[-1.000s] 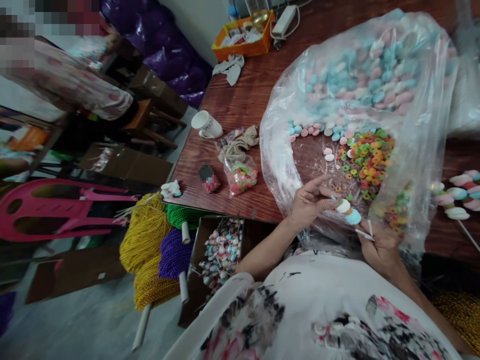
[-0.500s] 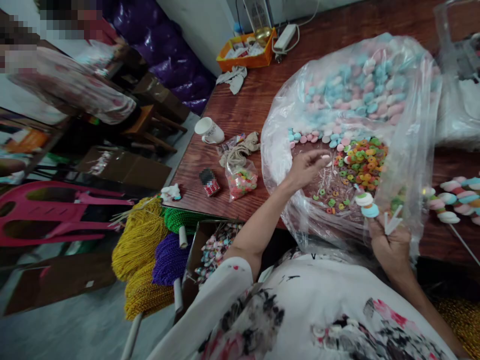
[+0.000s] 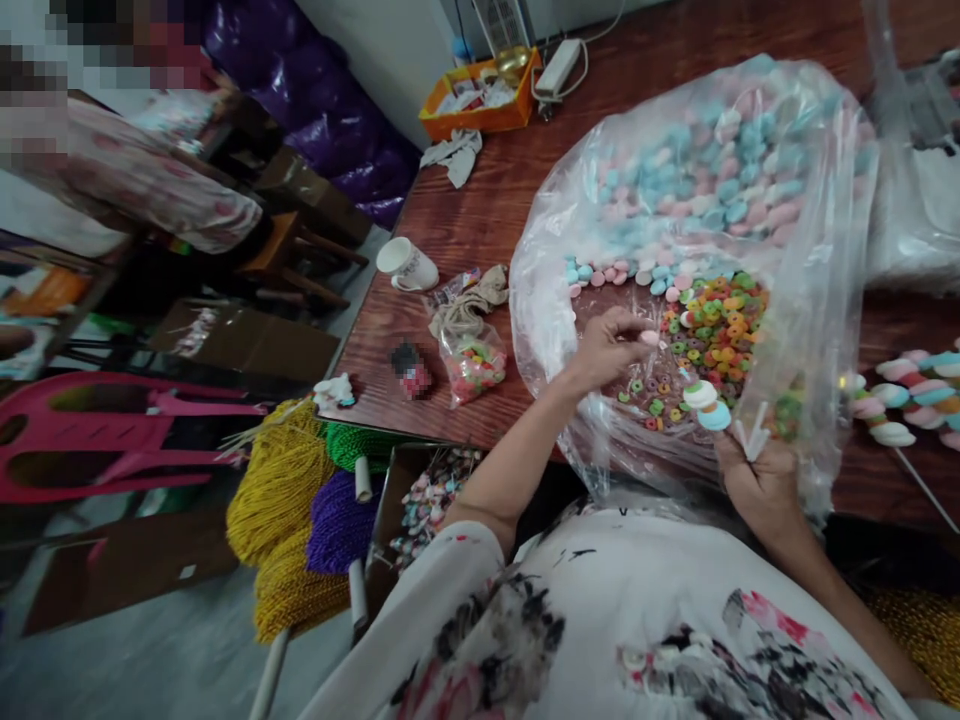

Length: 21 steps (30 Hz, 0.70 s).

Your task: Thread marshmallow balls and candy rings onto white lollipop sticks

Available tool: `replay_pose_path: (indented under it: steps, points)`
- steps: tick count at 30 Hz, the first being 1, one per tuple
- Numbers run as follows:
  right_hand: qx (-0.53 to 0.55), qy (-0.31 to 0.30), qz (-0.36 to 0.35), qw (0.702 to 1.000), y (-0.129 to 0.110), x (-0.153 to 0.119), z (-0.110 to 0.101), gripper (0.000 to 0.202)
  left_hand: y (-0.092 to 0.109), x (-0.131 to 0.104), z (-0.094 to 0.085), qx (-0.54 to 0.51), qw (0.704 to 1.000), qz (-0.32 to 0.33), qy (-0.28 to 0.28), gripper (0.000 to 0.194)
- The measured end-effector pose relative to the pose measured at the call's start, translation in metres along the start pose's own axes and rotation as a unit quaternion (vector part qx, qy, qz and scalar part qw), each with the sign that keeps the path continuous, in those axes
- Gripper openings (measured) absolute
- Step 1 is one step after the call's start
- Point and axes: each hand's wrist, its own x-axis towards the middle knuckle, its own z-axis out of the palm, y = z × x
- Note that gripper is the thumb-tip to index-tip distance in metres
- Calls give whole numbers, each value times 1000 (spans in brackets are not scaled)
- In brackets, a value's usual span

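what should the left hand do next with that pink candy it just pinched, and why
Probably carry the pink candy across to the stick and push it on above the white and blue pieces. The left hand pinches it inside the open bag, while the right hand holds the stick upright with only two pieces threaded; the finished skewers carry more.

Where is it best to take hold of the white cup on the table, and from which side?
Grip the cup by its handle or around its body, coming from above. It lies tipped on its side on the table, mouth towards the table's left edge, so the rounded wall faces up. Both hands are busy: the left hand pinches a pink candy and the right hand holds sticks.
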Motion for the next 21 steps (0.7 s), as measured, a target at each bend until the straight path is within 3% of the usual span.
replay_pose_path:
  steps: [4, 7, 11, 15, 21]
  points:
    - [-57, -43, -41, 997, -8, 14, 6, 25, 16, -32, 13, 44, 995, 87, 35, 11]
    - [-77, -47, -48, 995, -7, 15, 5, 23, 23, -43, 16, 95, 988, 119, 20, 13]
    - [-76, -40, -54, 995, -3, 7, 0, 20, 20, -51, 16, 138, 982, 128, 26, 23]
    - [-69, -77, -46, 994, -2, 1, 1, 19, 11, -57, 21, 143, 979, 126, 66, 20]
    - [-87, -72, -20, 993, 0, -2, 6, 17, 13, -65, 26, 120, 979, 142, 85, 16]
